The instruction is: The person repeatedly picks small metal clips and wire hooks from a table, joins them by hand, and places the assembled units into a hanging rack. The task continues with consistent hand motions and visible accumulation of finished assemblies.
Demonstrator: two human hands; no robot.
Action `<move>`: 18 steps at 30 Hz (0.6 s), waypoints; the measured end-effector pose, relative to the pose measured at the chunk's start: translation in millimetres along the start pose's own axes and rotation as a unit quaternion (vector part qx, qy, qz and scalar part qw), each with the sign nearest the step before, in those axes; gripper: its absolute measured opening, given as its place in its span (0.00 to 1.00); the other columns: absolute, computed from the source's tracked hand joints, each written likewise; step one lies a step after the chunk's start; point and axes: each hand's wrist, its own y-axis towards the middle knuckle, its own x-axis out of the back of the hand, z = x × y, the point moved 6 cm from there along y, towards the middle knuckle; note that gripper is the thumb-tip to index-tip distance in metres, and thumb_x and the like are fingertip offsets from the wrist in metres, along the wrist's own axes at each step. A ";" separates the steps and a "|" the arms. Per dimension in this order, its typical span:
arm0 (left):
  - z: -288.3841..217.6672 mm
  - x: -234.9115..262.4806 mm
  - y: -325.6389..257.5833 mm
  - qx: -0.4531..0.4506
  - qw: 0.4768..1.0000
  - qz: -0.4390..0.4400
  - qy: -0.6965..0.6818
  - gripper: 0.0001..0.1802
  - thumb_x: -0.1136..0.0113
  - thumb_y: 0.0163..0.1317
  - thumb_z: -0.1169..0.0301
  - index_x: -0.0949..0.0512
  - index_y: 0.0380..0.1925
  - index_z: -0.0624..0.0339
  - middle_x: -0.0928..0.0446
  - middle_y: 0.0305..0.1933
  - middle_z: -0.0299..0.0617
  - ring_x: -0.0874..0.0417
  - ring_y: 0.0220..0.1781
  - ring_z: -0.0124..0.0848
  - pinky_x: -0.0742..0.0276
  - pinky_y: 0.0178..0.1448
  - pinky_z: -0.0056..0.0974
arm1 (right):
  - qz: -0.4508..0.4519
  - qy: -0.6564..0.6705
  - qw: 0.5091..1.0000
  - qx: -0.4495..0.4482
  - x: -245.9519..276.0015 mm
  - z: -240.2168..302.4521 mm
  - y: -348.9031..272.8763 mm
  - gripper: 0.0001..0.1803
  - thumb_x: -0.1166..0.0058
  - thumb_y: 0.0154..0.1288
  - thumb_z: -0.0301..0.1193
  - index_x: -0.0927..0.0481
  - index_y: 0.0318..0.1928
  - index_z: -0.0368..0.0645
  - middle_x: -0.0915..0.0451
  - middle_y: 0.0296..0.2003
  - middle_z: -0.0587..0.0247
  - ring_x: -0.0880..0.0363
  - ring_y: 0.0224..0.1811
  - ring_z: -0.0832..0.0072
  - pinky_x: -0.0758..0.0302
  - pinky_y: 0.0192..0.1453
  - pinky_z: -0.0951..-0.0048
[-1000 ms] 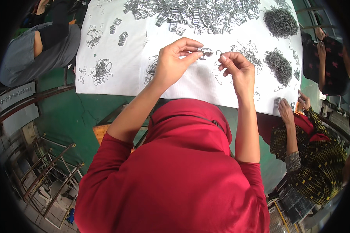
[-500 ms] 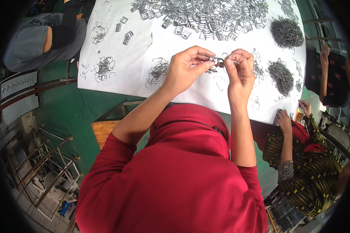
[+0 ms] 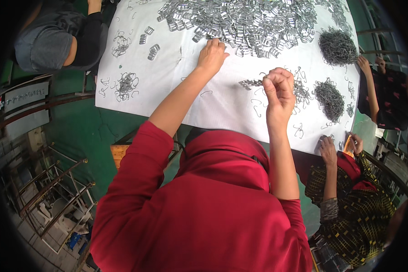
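My left hand (image 3: 212,58) reaches to the near edge of a large heap of silvery metal buckles (image 3: 245,27). Its fingers are bent over the outermost buckles with the thumb apart; the fingertips are partly hidden. My right hand (image 3: 280,93) is raised above the white table, thumb and fingers pinched together. From its fingertips a dark, strand-like bunch of small metal pieces (image 3: 250,84) extends to the left; its exact make-up is too small to tell. Loose wire hooks (image 3: 300,93) lie scattered behind and beside this hand.
Dense piles of wire hooks (image 3: 337,47) stand at the right, and a smaller pile (image 3: 127,85) lies at the left. A few separate buckles (image 3: 153,51) rest on the white tablecloth (image 3: 167,72). Co-workers sit at the left and right, one with a hand (image 3: 328,150) at the table's edge.
My left hand has left the right hand's fingertips and moved up and left to the buckle heap. My right hand stays nearly in place, still pinching. The view has shifted slightly.
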 end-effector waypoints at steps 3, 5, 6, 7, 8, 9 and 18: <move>6.4 -10.8 12.6 0.035 0.998 0.051 0.031 0.14 0.39 0.49 0.69 0.24 0.35 0.65 0.25 0.36 0.49 0.22 0.36 0.47 0.25 0.43 0.43 | -0.005 -0.022 1.000 -0.001 -2.9 -1.5 1.2 0.03 0.43 0.55 0.26 0.23 0.30 0.41 0.30 0.37 0.66 0.34 0.38 0.77 0.36 0.40 0.79; 8.9 4.1 10.7 0.134 0.974 0.090 -0.157 0.14 0.41 0.51 0.73 0.25 0.38 0.65 0.24 0.35 0.45 0.21 0.36 0.36 0.23 0.41 0.38 | -0.007 -0.025 1.000 -0.002 -5.0 -2.9 1.4 0.03 0.43 0.55 0.26 0.23 0.30 0.42 0.30 0.36 0.65 0.33 0.39 0.76 0.36 0.40 0.78; 15.3 2.4 7.0 0.187 0.933 0.119 -0.283 0.13 0.41 0.52 0.74 0.25 0.39 0.65 0.23 0.34 0.43 0.21 0.35 0.32 0.23 0.40 0.36 | -0.008 -0.037 0.999 -0.003 -6.4 -2.8 1.2 0.03 0.43 0.55 0.27 0.23 0.30 0.42 0.29 0.36 0.65 0.33 0.40 0.75 0.35 0.40 0.77; 17.1 0.2 2.2 0.237 0.872 0.147 -0.403 0.13 0.42 0.53 0.74 0.25 0.40 0.65 0.23 0.33 0.42 0.21 0.35 0.29 0.23 0.40 0.35 | -0.009 -0.036 0.999 -0.003 -7.9 -2.5 1.1 0.04 0.43 0.55 0.27 0.23 0.30 0.42 0.29 0.36 0.65 0.33 0.40 0.75 0.35 0.41 0.77; 4.4 14.2 -0.8 0.254 0.789 0.125 -0.544 0.13 0.42 0.54 0.74 0.25 0.42 0.62 0.23 0.31 0.36 0.23 0.36 0.21 0.26 0.40 0.28 | -0.014 -0.038 0.999 -0.004 -8.4 -3.1 1.0 0.04 0.43 0.55 0.27 0.23 0.30 0.42 0.29 0.36 0.66 0.33 0.40 0.75 0.35 0.41 0.77; -7.2 31.3 -2.8 0.256 0.773 0.117 -0.569 0.13 0.41 0.53 0.75 0.24 0.41 0.63 0.23 0.30 0.36 0.23 0.35 0.21 0.26 0.40 0.28 | -0.018 -0.038 0.999 -0.005 -9.1 -3.7 0.9 0.04 0.43 0.55 0.28 0.23 0.30 0.42 0.29 0.36 0.66 0.33 0.40 0.75 0.36 0.42 0.76; -68.0 123.8 -25.6 0.185 0.686 0.064 -0.701 0.10 0.41 0.55 0.76 0.26 0.38 0.65 0.23 0.35 0.38 0.23 0.38 0.22 0.30 0.42 0.25 | -0.061 0.004 0.998 -0.016 -13.3 -1.1 -0.6 0.06 0.42 0.55 0.29 0.22 0.31 0.41 0.29 0.37 0.65 0.32 0.42 0.75 0.35 0.43 0.76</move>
